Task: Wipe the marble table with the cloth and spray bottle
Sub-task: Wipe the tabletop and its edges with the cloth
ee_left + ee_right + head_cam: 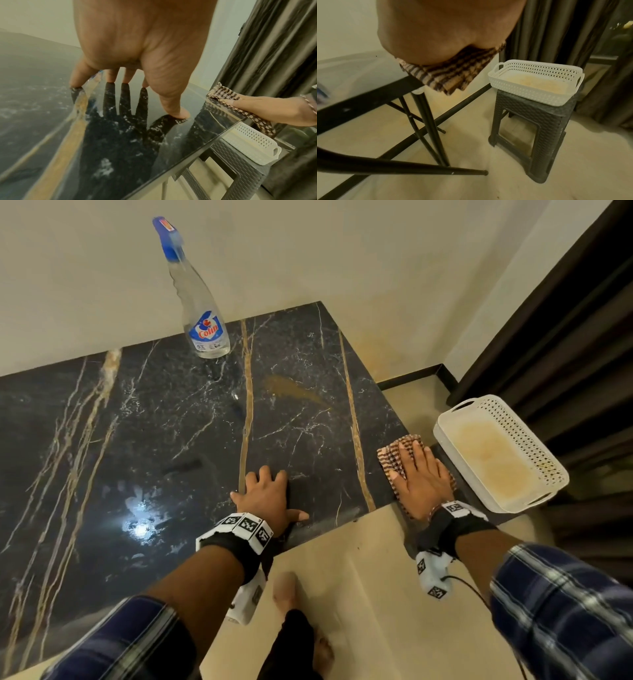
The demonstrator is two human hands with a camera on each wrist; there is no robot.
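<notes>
A white basket is sitting on a dark stool just off the table's right end, and the spray bottle is standing upright at the far edge of the marble table. The right hand is pressing flat, fingers straight, on the checked cloth at the near right corner, with part of the cloth hanging over the edge. The left hand is resting spread on bare marble beside it, holding nothing.

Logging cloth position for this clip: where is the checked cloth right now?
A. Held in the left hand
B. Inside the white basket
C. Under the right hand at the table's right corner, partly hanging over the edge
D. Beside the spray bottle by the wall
C: the right hand lies flat on the checked cloth at the marble table corner; the right wrist view shows it overhanging.
</notes>
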